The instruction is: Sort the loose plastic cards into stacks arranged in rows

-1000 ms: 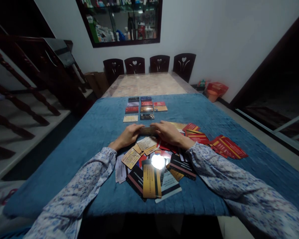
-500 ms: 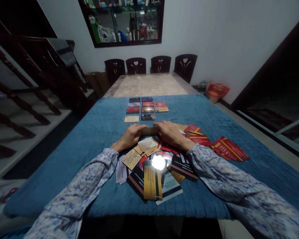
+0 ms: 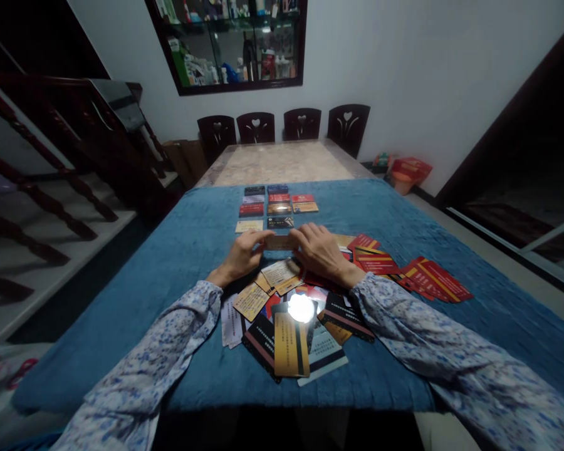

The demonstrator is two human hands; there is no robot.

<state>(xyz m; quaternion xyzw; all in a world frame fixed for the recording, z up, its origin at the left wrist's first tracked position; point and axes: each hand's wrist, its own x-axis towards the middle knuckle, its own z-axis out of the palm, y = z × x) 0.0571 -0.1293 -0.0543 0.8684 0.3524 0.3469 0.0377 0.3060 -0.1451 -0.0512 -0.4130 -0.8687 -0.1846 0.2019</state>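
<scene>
My left hand (image 3: 243, 254) and my right hand (image 3: 320, 250) pinch the two short ends of one tan card (image 3: 278, 242), held a little above the blue cloth (image 3: 178, 250). Just past it lies a neat grid of cards (image 3: 273, 205) in dark, red and gold colours. Under my wrists is a loose heap of cards (image 3: 289, 316), with a bright glare spot in its middle. More red and gold cards (image 3: 420, 275) are fanned out to the right of my right hand.
The blue cloth covers the near part of a long table (image 3: 282, 160) with a bare pale top beyond. Several dark chairs (image 3: 282, 125) stand at its far end. A wooden stair railing (image 3: 42, 156) runs on the left. A red bag (image 3: 407, 170) sits on the floor.
Both hands have lifted the tan card slightly off the cloth and moved it a little away from me, toward the card grid.
</scene>
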